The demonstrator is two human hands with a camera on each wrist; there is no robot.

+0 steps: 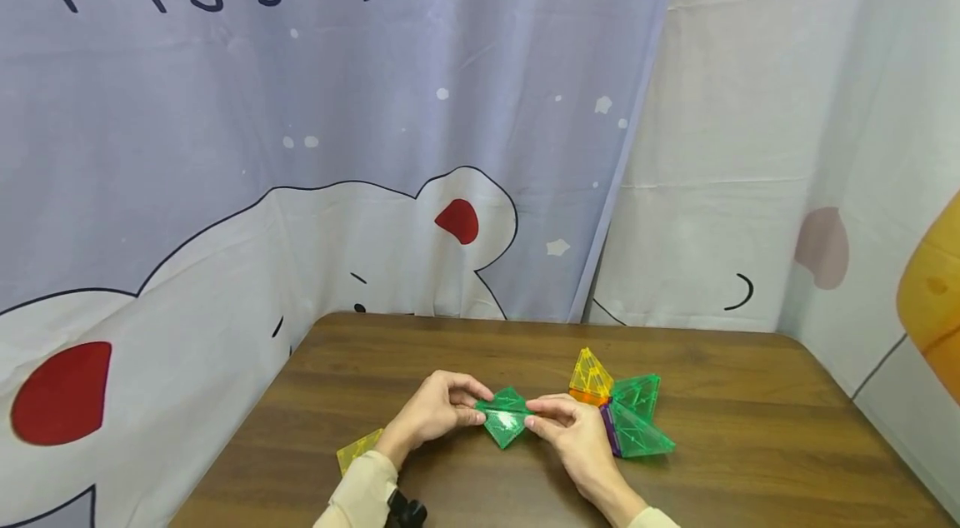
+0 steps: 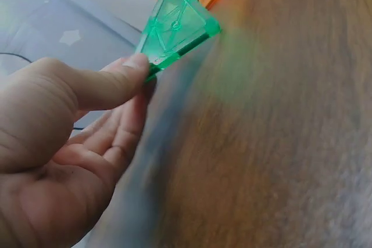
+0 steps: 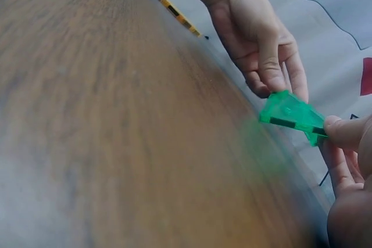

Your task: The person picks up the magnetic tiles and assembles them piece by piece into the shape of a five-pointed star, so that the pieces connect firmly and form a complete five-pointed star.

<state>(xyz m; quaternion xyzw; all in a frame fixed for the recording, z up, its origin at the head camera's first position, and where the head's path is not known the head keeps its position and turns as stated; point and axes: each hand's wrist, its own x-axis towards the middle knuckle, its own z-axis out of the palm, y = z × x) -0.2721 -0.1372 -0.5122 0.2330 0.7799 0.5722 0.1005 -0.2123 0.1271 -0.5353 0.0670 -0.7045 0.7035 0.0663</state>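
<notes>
Two green translucent triangular magnetic tiles [image 1: 504,421] meet edge to edge in a diamond, held above the wooden table. Their left corner is pinched between thumb and fingers of my left hand [image 1: 438,409]. At the opposite corner, my right hand [image 1: 576,438] pinches them the same way. In the left wrist view a green tile [image 2: 177,24] lies tilted, its far end in the right fingers. Seen from the right wrist, the green tiles [image 3: 290,111] span the gap between both hands, with dark strips along one edge.
Just beyond my right hand stands a star-like group of tiles: a yellow peak [image 1: 590,376], an orange piece [image 1: 588,397], a purple edge [image 1: 611,430] and green points [image 1: 637,430]. A yellow tile [image 1: 358,450] lies by my left wrist. Printed curtains [image 1: 420,95] hang behind the table [image 1: 735,420].
</notes>
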